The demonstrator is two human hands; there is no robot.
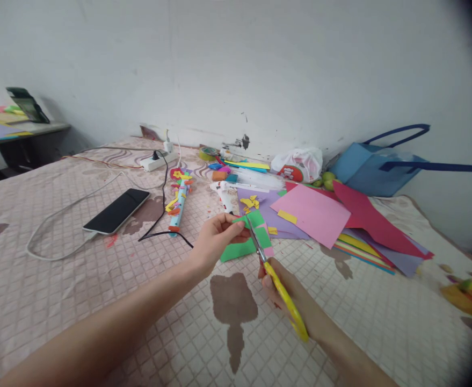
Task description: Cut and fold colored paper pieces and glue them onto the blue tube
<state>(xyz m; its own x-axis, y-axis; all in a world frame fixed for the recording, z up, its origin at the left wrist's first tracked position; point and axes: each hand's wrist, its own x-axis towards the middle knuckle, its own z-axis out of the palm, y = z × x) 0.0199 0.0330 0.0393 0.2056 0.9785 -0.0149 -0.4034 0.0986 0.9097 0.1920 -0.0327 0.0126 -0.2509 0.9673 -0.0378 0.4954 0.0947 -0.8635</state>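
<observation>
In my right hand (284, 285) is a pair of scissors (283, 293) with yellow handles, its metal blades pointing up and to the left. Those blades lie across a green paper piece (255, 217). My left hand (222, 236) pinches the left edge of this green paper, thumb and fingers together. Below and behind the hands, more green paper (236, 250) rests on the patterned cloth, with a bit of pink at its right side. A white glue gun (222, 195) lies just beyond my left hand.
Pink (312, 212), red and purple sheets are piled at the right, before a blue bag (375, 169). To the left lie a phone (117, 211) with its cable, a decorated light-blue strip (179, 207) and a power strip (159, 160).
</observation>
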